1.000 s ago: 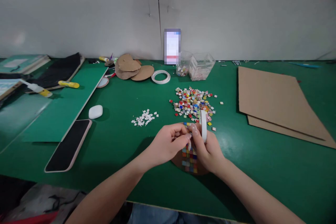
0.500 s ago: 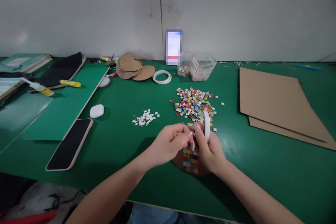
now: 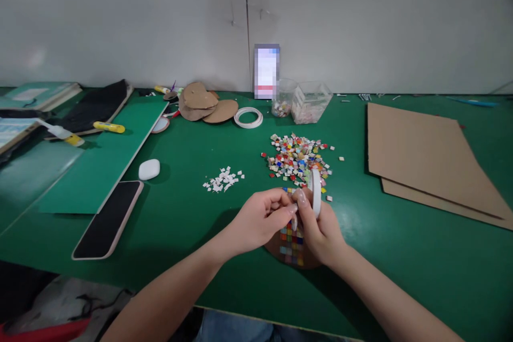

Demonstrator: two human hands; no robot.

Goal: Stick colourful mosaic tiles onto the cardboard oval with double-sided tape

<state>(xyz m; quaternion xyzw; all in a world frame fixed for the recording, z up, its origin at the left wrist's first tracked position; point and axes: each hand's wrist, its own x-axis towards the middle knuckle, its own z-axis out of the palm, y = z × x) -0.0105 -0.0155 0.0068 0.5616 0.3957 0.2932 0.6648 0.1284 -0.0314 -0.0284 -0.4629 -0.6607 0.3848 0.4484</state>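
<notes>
My right hand (image 3: 323, 232) grips a roll of white tape (image 3: 316, 195), which stands on edge between thumb and fingers. Close against it, my left hand (image 3: 258, 222) is closed in a pinch, its fingertips meeting those of the right. What the left fingertips hold is too small and covered to make out. Below both hands lies a round cardboard disc (image 3: 274, 243), partly hidden by them, with rows of coloured mosaic tiles (image 3: 292, 251) on it. Just beyond the hands spreads a pile of loose mosaic tiles (image 3: 296, 157). Small white scraps (image 3: 224, 179) lie to the left.
At the back are another tape roll (image 3: 248, 117), cardboard discs (image 3: 220, 111), a clear box (image 3: 312, 104) and a propped phone (image 3: 266, 72). Cardboard sheets (image 3: 417, 144) lie on the right. A dark phone (image 3: 108, 222), white earbud case (image 3: 149, 169) and green board (image 3: 104, 160) are left.
Both hands stay nearly in place, with only slight finger movement at the pinch. The whole view has shifted a little; the tape roll remains in my right hand.
</notes>
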